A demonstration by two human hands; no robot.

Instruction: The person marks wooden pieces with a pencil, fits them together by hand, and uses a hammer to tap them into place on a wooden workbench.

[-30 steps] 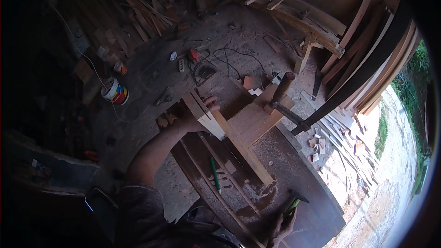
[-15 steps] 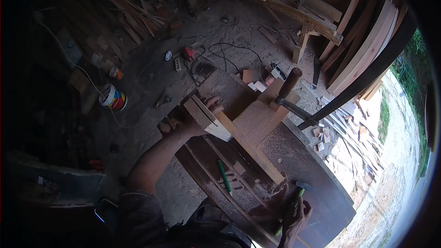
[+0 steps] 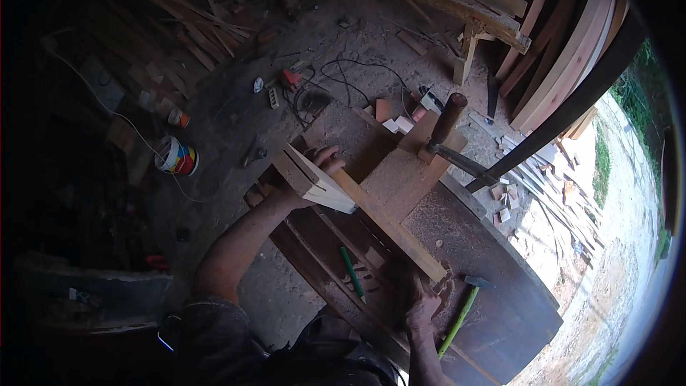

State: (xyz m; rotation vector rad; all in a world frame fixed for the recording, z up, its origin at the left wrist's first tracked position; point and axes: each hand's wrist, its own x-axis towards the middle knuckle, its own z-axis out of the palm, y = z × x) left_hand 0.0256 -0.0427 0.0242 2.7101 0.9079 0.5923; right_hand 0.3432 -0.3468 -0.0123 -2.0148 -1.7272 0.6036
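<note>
My left hand (image 3: 326,159) is wrapped round a pale wooden piece with slots cut in its end (image 3: 318,179), its fingers showing over the far edge. That piece leans against a long wooden strip (image 3: 400,232) on the dark workbench (image 3: 493,264). Close to the strip's near end is my right hand (image 3: 424,304), its fingers curled in; what they hold, if anything, is hidden. Beside it a hammer with a bright green handle (image 3: 459,320) lies on the bench. A green pencil (image 3: 351,271) rests between the bench's rails.
An upright clamp with a wooden handle (image 3: 450,118) stands at a dusty wooden block (image 3: 404,179) across the bench. A dark post (image 3: 564,111) slants past on the right. Cables and a power strip (image 3: 273,98) lie on the floor, with a paint bucket (image 3: 176,156) at the left.
My right hand has let go of the hammer, which now lies on the bench, and has moved left to the strip's end. The slotted piece has tilted slightly in my left hand.
</note>
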